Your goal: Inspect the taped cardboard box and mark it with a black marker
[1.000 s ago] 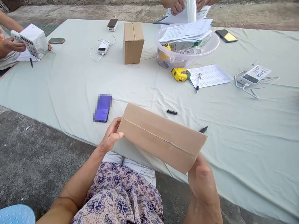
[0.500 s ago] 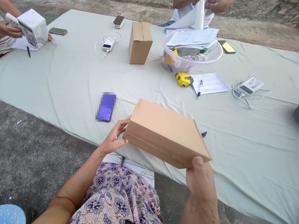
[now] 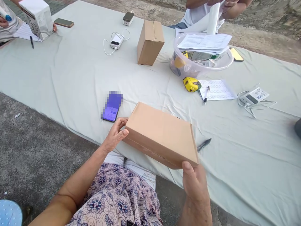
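A brown cardboard box point(image 3: 162, 131) is held between my two hands at the near edge of the cloth-covered table. My left hand point(image 3: 115, 133) grips its left end, thumb on the near side and fingers behind. At the near right corner, my right hand point(image 3: 194, 179) has its thumb against the box; its other fingers are hidden underneath or behind. A phone with a purple screen point(image 3: 111, 106) lies just beyond my left hand. To the right of the box rests a black pen point(image 3: 204, 145), partly covered by it.
Farther back stand a second cardboard box point(image 3: 150, 44) and a clear plastic basin point(image 3: 199, 70) of papers and bottles. A yellow tape measure point(image 3: 192, 84), a printed sheet point(image 3: 218, 89) and a white power bank point(image 3: 255, 95) lie rightward. A person's hand at far left holds a white box point(image 3: 39, 20).
The box has turned slightly and its right end has moved left with my right hand, showing more of the black pen. The view has shifted a little.
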Motion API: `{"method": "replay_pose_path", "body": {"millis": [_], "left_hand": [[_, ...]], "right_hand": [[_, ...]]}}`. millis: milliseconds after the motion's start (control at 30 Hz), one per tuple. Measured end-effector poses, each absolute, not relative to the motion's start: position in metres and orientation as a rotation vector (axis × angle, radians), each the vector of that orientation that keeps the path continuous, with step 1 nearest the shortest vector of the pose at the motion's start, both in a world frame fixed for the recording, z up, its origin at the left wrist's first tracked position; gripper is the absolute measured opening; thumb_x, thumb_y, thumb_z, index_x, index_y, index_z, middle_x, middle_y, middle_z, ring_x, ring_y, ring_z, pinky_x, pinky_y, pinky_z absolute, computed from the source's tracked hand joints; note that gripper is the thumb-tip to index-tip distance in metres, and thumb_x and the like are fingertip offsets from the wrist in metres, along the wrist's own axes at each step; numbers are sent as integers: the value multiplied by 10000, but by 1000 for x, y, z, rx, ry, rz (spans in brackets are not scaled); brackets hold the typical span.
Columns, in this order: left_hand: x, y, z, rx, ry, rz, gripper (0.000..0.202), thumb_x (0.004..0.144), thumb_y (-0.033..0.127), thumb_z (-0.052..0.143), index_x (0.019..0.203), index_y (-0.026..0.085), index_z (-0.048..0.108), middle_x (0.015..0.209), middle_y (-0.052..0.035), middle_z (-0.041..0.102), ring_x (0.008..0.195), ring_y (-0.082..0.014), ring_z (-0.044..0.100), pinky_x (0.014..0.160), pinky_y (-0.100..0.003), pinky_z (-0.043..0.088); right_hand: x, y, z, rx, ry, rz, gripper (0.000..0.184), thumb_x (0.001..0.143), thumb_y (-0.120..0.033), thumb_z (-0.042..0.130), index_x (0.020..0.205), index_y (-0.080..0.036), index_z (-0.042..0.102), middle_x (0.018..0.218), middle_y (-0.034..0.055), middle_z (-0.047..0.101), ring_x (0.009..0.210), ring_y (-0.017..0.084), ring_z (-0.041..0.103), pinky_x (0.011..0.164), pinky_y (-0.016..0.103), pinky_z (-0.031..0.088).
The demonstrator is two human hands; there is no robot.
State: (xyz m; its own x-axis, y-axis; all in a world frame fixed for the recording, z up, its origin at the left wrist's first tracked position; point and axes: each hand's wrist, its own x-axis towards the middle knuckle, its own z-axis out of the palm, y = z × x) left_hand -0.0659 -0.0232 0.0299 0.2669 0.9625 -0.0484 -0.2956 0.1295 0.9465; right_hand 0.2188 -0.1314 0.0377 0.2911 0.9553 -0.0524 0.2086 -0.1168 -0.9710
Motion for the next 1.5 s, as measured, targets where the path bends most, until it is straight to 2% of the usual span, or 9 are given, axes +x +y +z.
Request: {"method": "replay_pose_path", "body": {"millis": [133, 467, 700, 900, 1033, 1167, 1233, 1367, 1500], "left_hand": [[-65, -25, 29, 1059, 856, 1114, 521, 847, 663, 743, 1079, 216, 611, 1276, -97, 663, 1263, -312, 585, 950, -368, 473], [-59, -32, 19, 982, 813, 1107, 452, 915, 606, 677, 1171, 235, 635, 1197, -61, 683, 1193, -278, 595, 986, -380, 459], [-58, -33, 27, 948, 889, 1145, 458, 883, 611, 693, 1126, 232, 607, 1321, -73, 649, 1299, -303, 552, 1071, -410, 432], [-53, -32, 34, 1046, 780, 1098, 369, 813, 371, 734, 1131, 222, 619, 1520, -100, 588, 1417, -347, 510, 1133, -468, 417], [-47, -32, 29, 1146, 879, 1074, 346, 780, 245, 732, 1108, 229, 626, 1431, -93, 636, 1381, -321, 530, 1144, -452, 401], [-45, -32, 24, 1202, 928, 1048, 361, 853, 346, 744, 1172, 219, 631, 1242, -75, 686, 1231, -270, 592, 1093, -407, 434], [-47, -31, 24, 1199, 898, 1028, 454, 875, 474, 747, 1221, 210, 619, 1265, -92, 675, 1227, -281, 593, 1048, -392, 459], [-51, -29, 24, 1219, 869, 1015, 669, 888, 747, 622, 1281, 206, 614, 1365, -127, 644, 1282, -322, 569, 1011, -391, 470], [-50, -29, 22, 1229, 892, 1017, 718, 913, 839, 454, 1215, 220, 657, 1327, -109, 680, 1198, -301, 614, 969, -379, 470]], "right_hand": [[221, -134, 37, -1575, -1089, 931, 751, 867, -690, 681, 1434, -202, 622, 1294, 166, 725, 1207, 397, 650, 952, 497, 544], [212, -131, 56, -1634, -1119, 777, 765, 886, -657, 680, 1520, -252, 541, 1527, 144, 570, 1438, 437, 493, 1152, 583, 435], [207, -127, 63, -1384, -1127, 906, 860, 876, -879, 471, 1481, -279, 588, 1573, 118, 535, 1505, 435, 414, 1210, 590, 387], [221, -133, 52, -1487, -967, 963, 525, 940, -522, 662, 1421, -313, 632, 1503, 96, 593, 1454, 394, 475, 1173, 575, 421], [227, -138, 42, -1496, -919, 884, 460, 894, -413, 758, 1334, -312, 670, 1421, 97, 635, 1377, 347, 546, 1182, 571, 418], [230, -140, 36, -1502, -907, 798, 464, 889, -385, 769, 1334, -302, 668, 1320, 95, 685, 1305, 311, 596, 1159, 559, 442], [232, -140, 35, -1503, -977, 829, 500, 887, -415, 771, 1361, -305, 658, 1349, 98, 672, 1303, 314, 596, 1145, 541, 455], [237, -141, 30, -1376, -989, 941, 539, 921, -632, 660, 1363, -322, 664, 1392, 102, 656, 1318, 342, 589, 1101, 542, 475], [236, -141, 24, -1264, -839, 966, 650, 873, -848, 534, 1227, -337, 721, 1340, 94, 689, 1310, 361, 593, 1019, 530, 514]]}}
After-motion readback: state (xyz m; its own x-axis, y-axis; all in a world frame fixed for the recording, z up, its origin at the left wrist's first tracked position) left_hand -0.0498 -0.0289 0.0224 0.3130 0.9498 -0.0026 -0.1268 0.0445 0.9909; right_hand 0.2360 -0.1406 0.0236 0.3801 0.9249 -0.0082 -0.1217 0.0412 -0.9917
